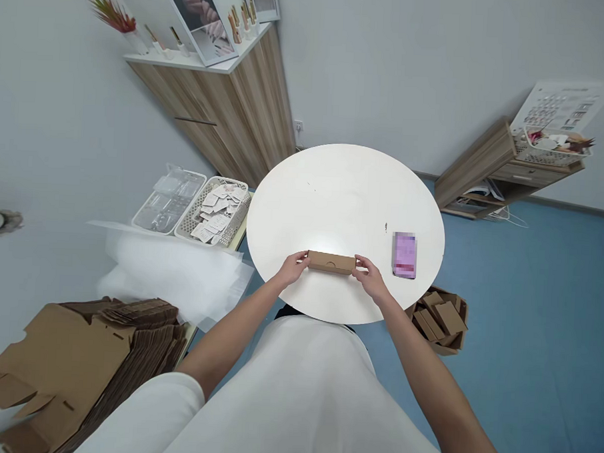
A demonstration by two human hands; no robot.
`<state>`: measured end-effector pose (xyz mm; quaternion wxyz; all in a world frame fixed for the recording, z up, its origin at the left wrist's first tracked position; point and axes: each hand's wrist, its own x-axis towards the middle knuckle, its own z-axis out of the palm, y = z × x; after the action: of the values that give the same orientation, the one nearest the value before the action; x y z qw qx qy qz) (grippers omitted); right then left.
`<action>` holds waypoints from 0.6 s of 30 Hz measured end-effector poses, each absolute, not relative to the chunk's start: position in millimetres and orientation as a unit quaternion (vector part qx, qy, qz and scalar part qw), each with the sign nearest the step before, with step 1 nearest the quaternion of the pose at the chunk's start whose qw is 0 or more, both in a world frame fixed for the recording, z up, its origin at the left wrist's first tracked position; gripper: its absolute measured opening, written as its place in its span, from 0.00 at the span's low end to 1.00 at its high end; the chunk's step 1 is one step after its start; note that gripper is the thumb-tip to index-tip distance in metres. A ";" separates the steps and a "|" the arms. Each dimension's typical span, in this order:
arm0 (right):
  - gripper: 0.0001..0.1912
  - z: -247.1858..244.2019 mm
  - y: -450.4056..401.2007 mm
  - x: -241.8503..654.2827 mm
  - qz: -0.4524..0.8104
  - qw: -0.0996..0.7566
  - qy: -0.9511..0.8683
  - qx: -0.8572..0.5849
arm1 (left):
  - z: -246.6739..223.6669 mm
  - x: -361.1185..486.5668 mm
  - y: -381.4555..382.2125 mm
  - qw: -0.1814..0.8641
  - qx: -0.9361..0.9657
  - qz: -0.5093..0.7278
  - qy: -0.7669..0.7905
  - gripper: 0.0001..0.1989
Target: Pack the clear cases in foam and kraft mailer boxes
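Between my two hands is a small brown cardboard box [331, 262], closed, with a half-round notch on its front. It is at the near side of the round white table [344, 188]. My left hand [294, 266] grips its left end with the thumb and fingers. At the right end, my right hand [370, 277] holds it the same way. To the right of the box, a phone with a blurred purple screen [405, 255] lies on the table.
Left of the table are a basket of white paper slips [217, 213], a bin of clear plastic pieces [167, 204], white translucent sheets [175, 268] and stacked flat cardboard blanks [76, 363]. A carton of folded brown boxes [441, 319] stands on the floor at right. Wooden cabinets [237, 110] stand behind.
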<state>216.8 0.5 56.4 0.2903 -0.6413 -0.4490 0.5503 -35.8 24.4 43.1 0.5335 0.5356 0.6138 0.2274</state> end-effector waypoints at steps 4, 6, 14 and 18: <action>0.28 48.7 -4.7 211.6 0.529 0.307 -0.456 -0.647 | 47.0 -33.7 19.8 0.563 0.537 0.227 0.586 0.21; 0.28 45.6 -9.6 209.7 0.526 0.322 -0.458 -0.640 | 47.7 -33.1 16.4 0.561 0.541 0.242 0.578 0.20; 0.25 33.2 -55.1 191.6 0.507 0.353 -0.453 -0.643 | 33.4 -46.9 -4.8 0.580 0.532 0.268 0.555 0.21; 0.29 21.5 -77.0 171.0 0.534 0.379 -0.397 -0.643 | 23.1 -54.0 -13.0 0.618 0.530 0.245 0.526 0.21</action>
<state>171.0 -77.0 21.5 0.3786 -0.6435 -0.3968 0.5340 -54.0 -13.0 23.1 0.6184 0.5302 0.5259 0.2448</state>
